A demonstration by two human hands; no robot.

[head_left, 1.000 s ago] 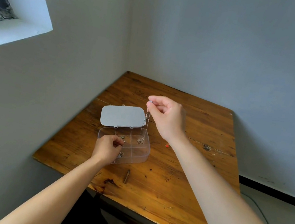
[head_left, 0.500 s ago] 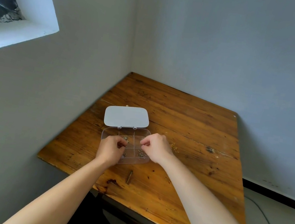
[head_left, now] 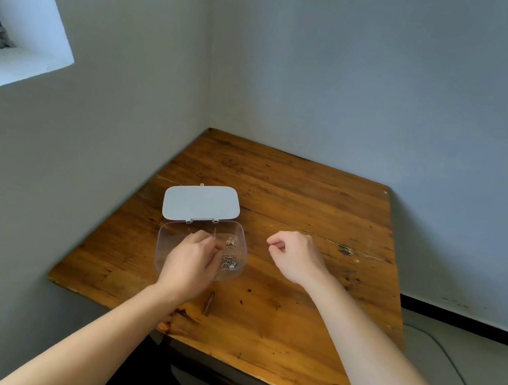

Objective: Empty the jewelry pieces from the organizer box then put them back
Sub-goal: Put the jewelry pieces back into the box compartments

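The left hand [head_left: 192, 264] has its fingers curled down into the clear organizer box [head_left: 167, 238], reaching the middle compartments; whether they pinch anything I cannot tell, since the hand covers them. The right hand [head_left: 295, 256] hovers over bare wood just right of the box, thumb and forefinger pressed together, the rest curled, nothing visible between them. Jewelry pieces [head_left: 230, 257] lie in the box's two right compartments. Its pale lid [head_left: 200, 202] lies folded back flat, toward the table's [head_left: 326, 211] left edge. A small dark stick [head_left: 209, 303] lies near the front edge.
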